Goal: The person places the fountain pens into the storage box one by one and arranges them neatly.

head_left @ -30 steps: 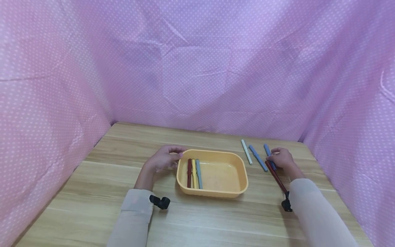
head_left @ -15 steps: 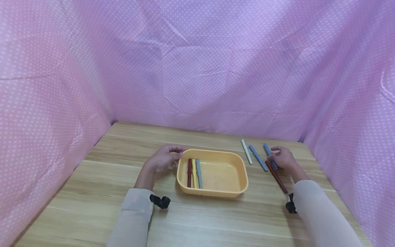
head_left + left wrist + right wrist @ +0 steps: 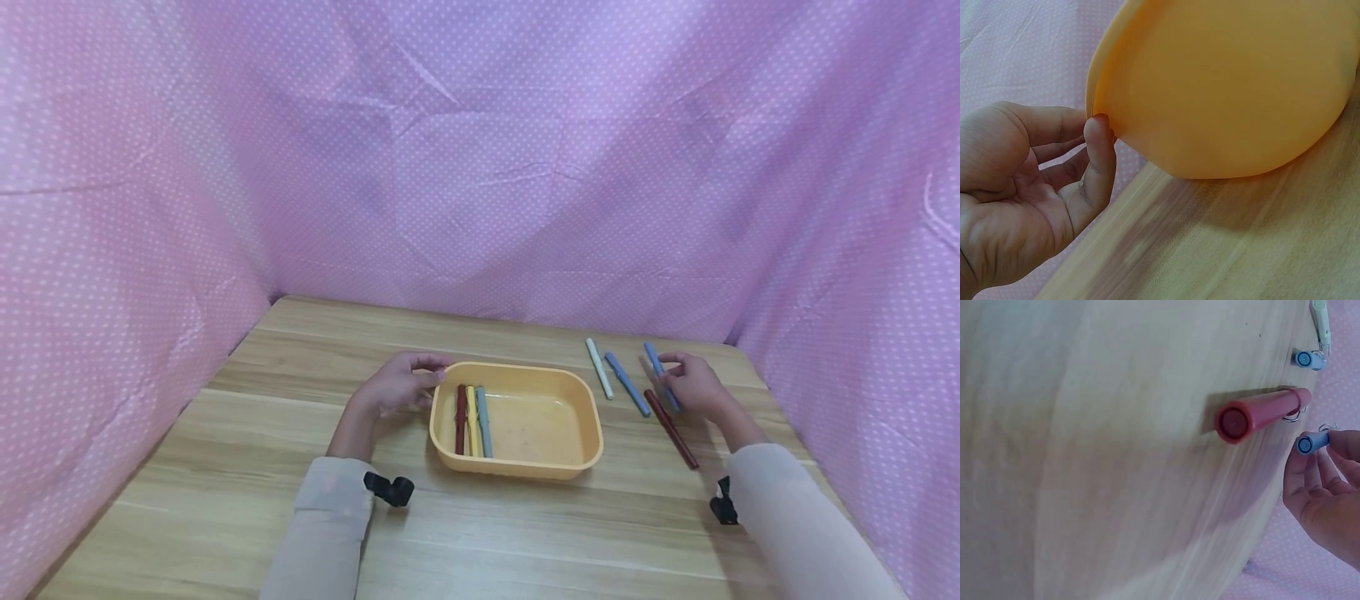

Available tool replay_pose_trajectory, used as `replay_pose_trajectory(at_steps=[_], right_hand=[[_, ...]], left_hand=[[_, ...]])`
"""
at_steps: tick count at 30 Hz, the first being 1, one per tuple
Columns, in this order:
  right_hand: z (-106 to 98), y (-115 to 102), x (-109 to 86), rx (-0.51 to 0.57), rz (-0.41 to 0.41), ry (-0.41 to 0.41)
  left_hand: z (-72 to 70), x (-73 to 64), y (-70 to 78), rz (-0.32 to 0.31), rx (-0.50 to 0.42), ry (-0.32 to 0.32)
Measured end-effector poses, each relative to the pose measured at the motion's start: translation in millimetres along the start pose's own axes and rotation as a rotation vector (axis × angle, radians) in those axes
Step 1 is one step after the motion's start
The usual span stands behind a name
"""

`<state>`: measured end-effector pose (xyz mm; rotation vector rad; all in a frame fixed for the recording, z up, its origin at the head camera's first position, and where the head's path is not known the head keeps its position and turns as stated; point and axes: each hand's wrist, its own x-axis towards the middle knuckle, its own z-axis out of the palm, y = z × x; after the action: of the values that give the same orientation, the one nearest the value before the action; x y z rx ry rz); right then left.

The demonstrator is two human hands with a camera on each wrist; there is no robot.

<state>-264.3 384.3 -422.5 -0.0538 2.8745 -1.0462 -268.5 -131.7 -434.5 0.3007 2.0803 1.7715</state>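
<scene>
My left hand (image 3: 397, 385) pinches the far left corner of a yellow plastic box (image 3: 519, 471) between thumb and fingers. The left wrist view shows the thumb and fingers on the box's rim (image 3: 1092, 81). Inside, at the left, a dark red pen (image 3: 461, 421), a yellow pen (image 3: 472, 425) and a grey-blue pen (image 3: 484, 423) lie side by side. On the right, my right hand (image 3: 694, 387) pinches a blue pen (image 3: 654, 358), seen end-on in the right wrist view. Just nearer lies another dark red pen (image 3: 672, 431). A second blue pen (image 3: 628, 385) and a pale green pen (image 3: 599, 368) lie farther left.
The wooden table (image 3: 300, 333) has rounded far corners. Pink dotted cloth (image 3: 480, 167) hangs behind it and along both sides. A black wrist camera (image 3: 390, 490) sits at the left cuff and another black camera (image 3: 723, 502) at the right cuff.
My right hand has shifted slightly right with the blue pen, which now appears raised off the table. The red pen below it is uncovered more fully. The left hand and box stay put.
</scene>
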Motion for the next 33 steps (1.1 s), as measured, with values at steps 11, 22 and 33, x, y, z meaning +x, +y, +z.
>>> replay_pose_trajectory(at_steps=[11, 22, 33], right_hand=[[1.8, -12.6, -9.0, 0.057, -0.050, -0.010], [6.6, -35.4, -17.5, 0.037, -0.121, -0.074], [13.1, -69.1, -25.6, -0.009, -0.204, -0.060]], left_hand=[[0.1, 0.1, 0.8, 0.006, 0.003, -0.004], [0.6, -0.5, 0.8, -0.001, 0.017, 0.008], [0.3, -1.7, 0.5, -0.005, 0.029, 0.018]])
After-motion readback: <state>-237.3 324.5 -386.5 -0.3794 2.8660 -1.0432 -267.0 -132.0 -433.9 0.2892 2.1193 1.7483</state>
